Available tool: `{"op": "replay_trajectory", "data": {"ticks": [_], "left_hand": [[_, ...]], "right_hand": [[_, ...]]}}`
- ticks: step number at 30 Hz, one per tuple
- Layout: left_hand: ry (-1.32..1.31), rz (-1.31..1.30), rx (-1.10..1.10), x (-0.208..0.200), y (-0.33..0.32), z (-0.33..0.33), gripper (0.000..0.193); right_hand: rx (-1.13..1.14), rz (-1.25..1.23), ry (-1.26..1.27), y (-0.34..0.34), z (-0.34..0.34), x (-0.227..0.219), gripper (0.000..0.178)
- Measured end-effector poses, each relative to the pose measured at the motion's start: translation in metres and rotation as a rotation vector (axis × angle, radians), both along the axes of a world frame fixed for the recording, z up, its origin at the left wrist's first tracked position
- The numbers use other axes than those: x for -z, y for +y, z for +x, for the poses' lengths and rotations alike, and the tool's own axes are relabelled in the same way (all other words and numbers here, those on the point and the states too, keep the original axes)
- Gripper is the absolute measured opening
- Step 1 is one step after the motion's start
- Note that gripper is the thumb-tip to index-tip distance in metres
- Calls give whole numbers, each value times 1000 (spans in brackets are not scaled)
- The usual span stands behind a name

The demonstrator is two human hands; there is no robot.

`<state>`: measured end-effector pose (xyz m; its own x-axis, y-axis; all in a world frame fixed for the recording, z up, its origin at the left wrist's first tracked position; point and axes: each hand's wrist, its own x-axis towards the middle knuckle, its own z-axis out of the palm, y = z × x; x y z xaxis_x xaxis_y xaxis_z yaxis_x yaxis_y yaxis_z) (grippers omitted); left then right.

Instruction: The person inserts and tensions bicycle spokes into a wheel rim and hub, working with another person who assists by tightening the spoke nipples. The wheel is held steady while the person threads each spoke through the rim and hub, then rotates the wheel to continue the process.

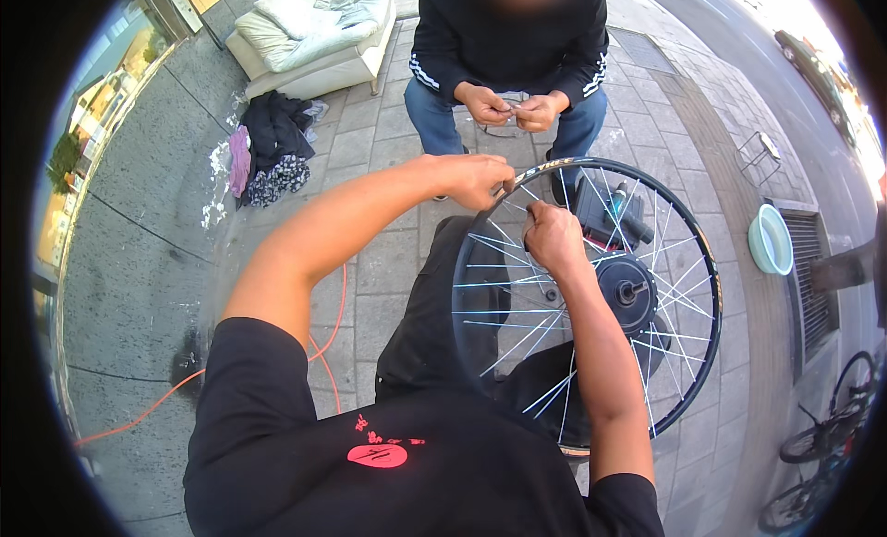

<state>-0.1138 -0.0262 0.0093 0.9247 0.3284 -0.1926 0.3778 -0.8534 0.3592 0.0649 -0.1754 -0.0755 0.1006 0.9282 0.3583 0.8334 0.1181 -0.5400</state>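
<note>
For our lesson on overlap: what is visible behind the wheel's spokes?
A dark case, a partly teal tool, paving and dark trousers show through; whatever the black hub covers is hidden.

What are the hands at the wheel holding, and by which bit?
The left hand holds the wheel by its rim, upper left; whether the right hand holds anything cannot be told.

Curled fingers hide whatever the right hand (pixel 554 237) may hold at the spokes (pixel 494 283). Its forearm (pixel 605 352) covers part of the wheel (pixel 628 294), which partly hides a case (pixel 589 205). The co-worker's (pixel 508 52) head is cut off above; the thing (pixel 512 108) they finger is too small to tell. Bikes (pixel 818 445) by the pavement's (pixel 698 486) right edge blur into the dark rim.
</note>
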Motion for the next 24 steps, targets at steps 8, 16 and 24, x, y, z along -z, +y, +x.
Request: {"op": "replay_trajectory", "data": {"ticks": [8,16,24], "left_hand": [[46,262,-10,18,-19,14,25],[217,596,158,19,-37,31,16],[285,606,266,22,-39,35,19]], "right_hand": [[-11,4,-6,-1,-1,-1,15],[-15,0,14,-2,-2,-4,14],[-26,4,18,1,1,0,14]]}}
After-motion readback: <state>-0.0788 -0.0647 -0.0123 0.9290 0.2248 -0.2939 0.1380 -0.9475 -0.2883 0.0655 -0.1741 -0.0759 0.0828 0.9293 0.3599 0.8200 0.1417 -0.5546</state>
